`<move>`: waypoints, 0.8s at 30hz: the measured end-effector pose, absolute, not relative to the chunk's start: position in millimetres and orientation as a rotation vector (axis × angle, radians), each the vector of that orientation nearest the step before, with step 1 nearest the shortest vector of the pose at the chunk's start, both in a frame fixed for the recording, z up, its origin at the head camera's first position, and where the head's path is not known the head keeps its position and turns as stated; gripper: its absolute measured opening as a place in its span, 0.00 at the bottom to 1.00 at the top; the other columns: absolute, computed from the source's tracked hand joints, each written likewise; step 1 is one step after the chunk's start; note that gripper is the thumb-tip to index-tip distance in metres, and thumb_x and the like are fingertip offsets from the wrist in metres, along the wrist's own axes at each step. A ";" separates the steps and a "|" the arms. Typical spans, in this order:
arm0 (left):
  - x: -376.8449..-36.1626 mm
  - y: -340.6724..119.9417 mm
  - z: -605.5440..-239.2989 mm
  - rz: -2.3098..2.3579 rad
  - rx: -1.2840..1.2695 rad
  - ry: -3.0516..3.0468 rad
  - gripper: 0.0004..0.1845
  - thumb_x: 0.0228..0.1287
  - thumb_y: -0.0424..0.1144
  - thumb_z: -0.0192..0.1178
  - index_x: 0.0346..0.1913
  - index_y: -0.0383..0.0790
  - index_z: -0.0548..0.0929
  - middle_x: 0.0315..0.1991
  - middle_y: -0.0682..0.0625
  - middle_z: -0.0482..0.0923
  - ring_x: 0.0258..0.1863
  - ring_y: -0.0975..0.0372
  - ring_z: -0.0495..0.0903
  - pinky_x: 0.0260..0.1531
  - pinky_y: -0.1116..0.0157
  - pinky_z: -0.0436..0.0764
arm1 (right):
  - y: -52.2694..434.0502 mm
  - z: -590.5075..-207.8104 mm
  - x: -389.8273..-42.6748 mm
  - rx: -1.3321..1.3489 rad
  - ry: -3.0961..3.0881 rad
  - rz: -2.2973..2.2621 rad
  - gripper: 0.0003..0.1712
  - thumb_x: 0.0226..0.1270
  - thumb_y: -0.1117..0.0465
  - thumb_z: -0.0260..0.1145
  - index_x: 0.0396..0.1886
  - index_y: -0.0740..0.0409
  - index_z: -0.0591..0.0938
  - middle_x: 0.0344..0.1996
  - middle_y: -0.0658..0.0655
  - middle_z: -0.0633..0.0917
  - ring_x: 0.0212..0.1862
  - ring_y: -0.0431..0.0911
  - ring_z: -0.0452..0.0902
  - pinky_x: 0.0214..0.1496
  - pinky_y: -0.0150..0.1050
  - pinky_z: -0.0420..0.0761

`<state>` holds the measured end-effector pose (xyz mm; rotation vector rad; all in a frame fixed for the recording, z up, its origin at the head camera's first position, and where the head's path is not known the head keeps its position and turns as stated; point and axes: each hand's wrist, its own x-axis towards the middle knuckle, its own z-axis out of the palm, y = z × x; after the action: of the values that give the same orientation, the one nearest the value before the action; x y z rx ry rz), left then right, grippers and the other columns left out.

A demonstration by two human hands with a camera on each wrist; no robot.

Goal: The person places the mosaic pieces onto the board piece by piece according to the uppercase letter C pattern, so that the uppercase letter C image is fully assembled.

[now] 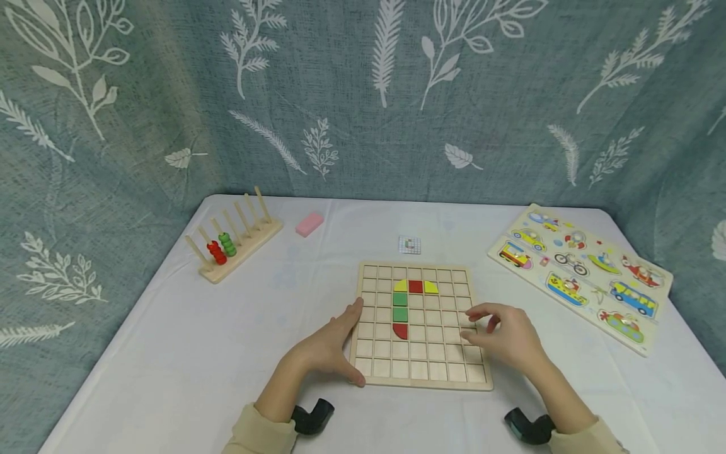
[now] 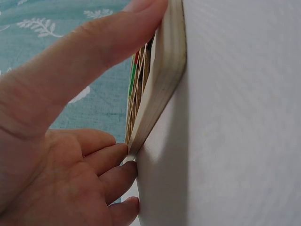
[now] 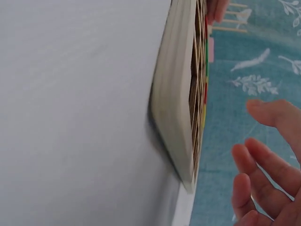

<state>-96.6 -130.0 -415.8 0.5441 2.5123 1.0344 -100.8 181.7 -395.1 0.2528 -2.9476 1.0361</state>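
A wooden grid board [image 1: 425, 383] lies flat on the white table. In its cells sit a red square [image 1: 416, 287] between two yellow pieces with a curved side, two green squares [image 1: 399, 306] in a column below the left one, and a red quarter-round piece [image 1: 400, 331] under those. My left hand [image 1: 326, 347] spreads along the board's left edge, its thumb [image 2: 94, 52] at the near corner. Above the board's right side is my right hand [image 1: 507, 337], fingers loosely bent and apart; the right wrist view shows nothing between thumb and fingers.
Behind the board lies a small printed grid card [image 1: 409, 244]. A peg stand [image 1: 241, 251] with red and green beads stands at the back left, near a pink block [image 1: 309, 224]. A picture puzzle board [image 1: 590, 271] covers the back right. Patterned cloth [image 1: 351, 139] hangs behind the table.
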 end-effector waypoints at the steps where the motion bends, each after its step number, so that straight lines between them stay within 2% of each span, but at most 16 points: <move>1: -96.6 -129.9 -415.7 1.033 0.544 2.512 0.70 0.23 0.43 0.80 0.70 0.30 0.44 0.71 0.38 0.43 0.69 0.51 0.45 0.67 0.52 0.47 | 183.8 -395.3 -100.2 0.250 -2.943 1.035 0.16 0.45 0.57 0.74 0.36 0.56 0.85 0.30 0.49 0.84 0.25 0.41 0.69 0.21 0.32 0.67; 8: -96.5 -129.5 -415.1 1.035 0.530 2.509 0.70 0.23 0.43 0.80 0.70 0.31 0.44 0.71 0.39 0.43 0.70 0.51 0.44 0.67 0.52 0.47 | 198.1 -397.7 -96.9 0.214 -2.954 1.032 0.17 0.44 0.55 0.75 0.36 0.55 0.85 0.30 0.49 0.83 0.26 0.41 0.69 0.23 0.32 0.66; 12: -96.3 -129.3 -415.0 1.031 0.530 2.514 0.70 0.23 0.43 0.80 0.70 0.31 0.44 0.71 0.39 0.43 0.70 0.51 0.45 0.67 0.52 0.47 | 204.8 -397.8 -95.1 0.205 -2.959 1.000 0.18 0.43 0.55 0.75 0.36 0.56 0.85 0.24 0.51 0.80 0.26 0.42 0.67 0.23 0.32 0.65; 20: -96.4 -129.5 -415.0 1.035 0.527 2.512 0.70 0.22 0.43 0.80 0.70 0.31 0.44 0.71 0.39 0.43 0.70 0.51 0.45 0.67 0.52 0.47 | 216.5 -399.1 -92.8 0.185 -2.980 0.962 0.19 0.43 0.55 0.76 0.37 0.56 0.84 0.19 0.48 0.77 0.25 0.42 0.68 0.23 0.32 0.66; 24: -96.5 -129.7 -415.4 1.039 0.525 2.511 0.71 0.22 0.43 0.81 0.70 0.31 0.44 0.71 0.39 0.43 0.70 0.51 0.45 0.67 0.52 0.47 | 221.5 -398.6 -92.3 0.174 -2.988 0.942 0.20 0.43 0.55 0.76 0.37 0.57 0.85 0.22 0.48 0.80 0.27 0.42 0.69 0.24 0.33 0.67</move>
<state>-96.5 -129.7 -415.4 0.5252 2.5112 1.0390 -92.3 221.5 -398.6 0.1739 -2.9885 0.9423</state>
